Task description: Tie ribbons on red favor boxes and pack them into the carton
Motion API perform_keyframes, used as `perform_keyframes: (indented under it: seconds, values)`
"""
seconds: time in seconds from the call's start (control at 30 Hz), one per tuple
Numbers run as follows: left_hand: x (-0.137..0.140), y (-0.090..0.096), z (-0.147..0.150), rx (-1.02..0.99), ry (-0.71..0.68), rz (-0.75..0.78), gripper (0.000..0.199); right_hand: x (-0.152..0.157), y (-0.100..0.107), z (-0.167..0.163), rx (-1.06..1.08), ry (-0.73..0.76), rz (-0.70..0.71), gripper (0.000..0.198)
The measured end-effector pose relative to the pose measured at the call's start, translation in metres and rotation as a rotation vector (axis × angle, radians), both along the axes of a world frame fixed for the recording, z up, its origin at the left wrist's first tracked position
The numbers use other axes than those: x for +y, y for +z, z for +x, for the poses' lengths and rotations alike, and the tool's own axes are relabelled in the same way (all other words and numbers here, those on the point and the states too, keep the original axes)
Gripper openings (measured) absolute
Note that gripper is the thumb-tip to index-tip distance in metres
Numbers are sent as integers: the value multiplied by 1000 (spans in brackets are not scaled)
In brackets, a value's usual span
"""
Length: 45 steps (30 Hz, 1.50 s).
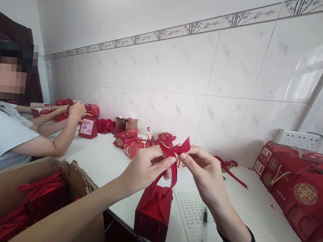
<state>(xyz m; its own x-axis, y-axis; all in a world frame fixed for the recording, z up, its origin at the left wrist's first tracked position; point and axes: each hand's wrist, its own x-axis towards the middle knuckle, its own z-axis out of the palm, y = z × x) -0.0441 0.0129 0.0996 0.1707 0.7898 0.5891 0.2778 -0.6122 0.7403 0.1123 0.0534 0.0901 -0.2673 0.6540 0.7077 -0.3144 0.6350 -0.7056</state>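
A small red gift box (153,214) stands on the white table in front of me, with red cord handles hanging at its side. From its top a red ribbon (175,177) rises to my hands. My left hand (146,165) pinches the ribbon between thumb and fingers. Close beside it, my right hand (202,168) grips the ribbon's other part between thumb and index finger. Short ribbon ends stick up between the two hands. Whether a knot lies under the fingertips is hidden.
On the left, a cardboard box (85,180) holds red boxes. A notebook (190,210) with a pen (204,234) lies to the right. Larger red boxes (288,185) line the right side below a power strip (298,139). Co-workers (8,130) handle red boxes at the far left.
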Motion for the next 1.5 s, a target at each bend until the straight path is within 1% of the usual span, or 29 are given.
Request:
perform_keyframes:
  seconds: [0.07,0.13,0.2,0.27,0.3,0.33,0.37,0.4,0.43,0.5,0.57,0.63,0.67,0.73,0.8,0.9,0.93,1.0,1.07,1.1,1.13,1.17,1.27,1.3,1.37,1.4,1.43,1.5]
  values:
    - [2,-2,-1,-108,-28,-56,19,1,-2,-1,39,-54,38,11]
    - [6,-3,-2,-235,-71,-103,19,2,-4,0,39,-145,139,8]
    - [11,-3,-3,-333,-119,-134,19,4,-5,1,-1,-214,327,6]
    - [16,-3,-5,-378,-135,-137,19,4,-5,3,-85,-252,557,10]
    - [18,-3,-6,-372,-121,-113,19,3,-5,4,-150,-255,656,11]
    - [19,-3,-8,-344,-91,-71,19,3,-4,5,-215,-245,727,10]
    - [20,-3,-9,-296,-53,-19,19,3,-4,5,-267,-223,761,9]
    - [21,-3,-11,-235,-13,37,18,3,-4,5,-298,-195,751,8]
    - [20,-3,-12,-170,22,96,17,3,-5,4,-302,-165,698,7]
    - [19,-3,-13,-55,57,199,15,5,-8,1,-251,-90,494,9]
    - [16,-3,-14,37,41,299,14,8,-11,-4,-206,35,254,27]
    - [14,-4,-15,135,-4,391,12,10,-13,-8,-215,194,63,41]
    - [13,-4,-15,186,-29,440,12,10,-13,-9,-231,251,-2,42]
    - [14,-4,-17,268,-59,554,14,9,-12,-10,-267,278,-76,33]
    - [16,-5,-19,324,-73,648,18,8,-12,-10,-294,198,-82,21]
    - [19,-6,-22,363,-83,705,25,7,-13,-9,-323,-72,7,11]
    - [20,-7,-22,373,-85,705,26,7,-15,-9,-330,-157,48,11]
    - [21,-10,-22,375,-50,704,26,5,-17,-10,-324,-281,156,15]
    - [22,-13,-22,365,15,701,27,4,-18,-10,-308,-346,289,20]
    - [23,-14,-22,355,46,698,27,3,-17,-10,-299,-364,337,23]
    - [23,-15,-23,343,70,691,26,2,-15,-10,-295,-362,351,25]
    - [23,-16,-23,333,82,678,26,1,-13,-9,-292,-330,327,27]
    - [23,-17,-25,316,74,608,24,2,-8,-6,-221,-161,147,25]
    - [24,-17,-25,308,67,587,22,3,-7,-5,-176,-131,111,24]
    - [25,-18,-25,285,50,547,21,5,-7,-4,-91,-137,83,21]
    - [25,-18,-25,265,40,517,21,6,-7,-5,-66,-164,74,24]
    - [26,-19,-24,237,33,470,20,7,-8,-5,-51,-197,61,32]
    - [27,-20,-22,122,22,329,16,6,-9,-6,-27,-262,27,59]
